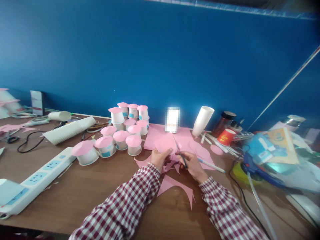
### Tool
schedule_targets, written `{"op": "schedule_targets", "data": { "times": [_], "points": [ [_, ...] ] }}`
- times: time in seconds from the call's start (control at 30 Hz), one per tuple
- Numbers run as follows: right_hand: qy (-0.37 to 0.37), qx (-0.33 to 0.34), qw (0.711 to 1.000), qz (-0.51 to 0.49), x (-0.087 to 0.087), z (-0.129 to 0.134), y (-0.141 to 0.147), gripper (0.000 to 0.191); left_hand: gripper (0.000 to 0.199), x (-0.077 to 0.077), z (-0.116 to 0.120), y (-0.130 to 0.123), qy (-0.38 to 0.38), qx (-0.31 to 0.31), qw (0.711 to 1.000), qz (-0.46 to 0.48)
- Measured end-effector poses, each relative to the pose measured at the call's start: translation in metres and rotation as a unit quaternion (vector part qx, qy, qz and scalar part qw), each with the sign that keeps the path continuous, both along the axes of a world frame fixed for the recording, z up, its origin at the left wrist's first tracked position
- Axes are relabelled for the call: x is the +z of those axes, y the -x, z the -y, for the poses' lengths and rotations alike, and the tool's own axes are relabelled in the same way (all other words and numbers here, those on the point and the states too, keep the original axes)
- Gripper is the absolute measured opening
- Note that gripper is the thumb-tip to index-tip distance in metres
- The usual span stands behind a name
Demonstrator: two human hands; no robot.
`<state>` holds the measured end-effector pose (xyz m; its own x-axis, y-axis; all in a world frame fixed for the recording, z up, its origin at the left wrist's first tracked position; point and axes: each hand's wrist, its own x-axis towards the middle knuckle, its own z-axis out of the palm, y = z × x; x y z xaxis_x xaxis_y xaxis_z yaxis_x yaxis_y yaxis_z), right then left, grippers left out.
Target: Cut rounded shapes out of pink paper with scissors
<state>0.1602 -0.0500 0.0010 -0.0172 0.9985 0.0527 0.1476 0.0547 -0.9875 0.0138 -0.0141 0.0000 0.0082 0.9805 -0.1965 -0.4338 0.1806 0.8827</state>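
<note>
My left hand (160, 158) pinches a piece of pink paper (166, 142) between thumb and fingers. In my right hand (193, 165) is a pair of scissors (184, 160), its blades pointing up and left against that paper. Behind both hands lies a stack of pink sheets (152, 136). Pink offcuts (175, 188) with curved edges are scattered below and around my hands. To the right of my right hand a white pen (212, 165) rests by some rounded pink pieces (201, 151).
Several upturned paper cups (107, 146) with pink tops stand left. Further left are a power strip (50, 170) and a long stack of white cups (70, 130). A white cup stack (203, 120), a red cup (226, 137) and a blue glue gun (260, 173) are right.
</note>
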Motion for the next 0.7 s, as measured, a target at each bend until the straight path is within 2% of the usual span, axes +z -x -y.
{"op": "schedule_targets", "data": {
  "times": [0.3,0.7],
  "points": [
    [0.002,-0.004,1.0,0.005,0.0021,0.0012,0.0014,0.039,0.036,-0.0013,-0.0019,0.0003,-0.004,0.002,1.0,0.001],
    [0.005,-0.001,1.0,0.011,0.004,0.0011,0.0018,0.035,0.031,-0.0022,-0.0003,0.0016,-0.008,-0.028,0.999,-0.046]
  ]
}}
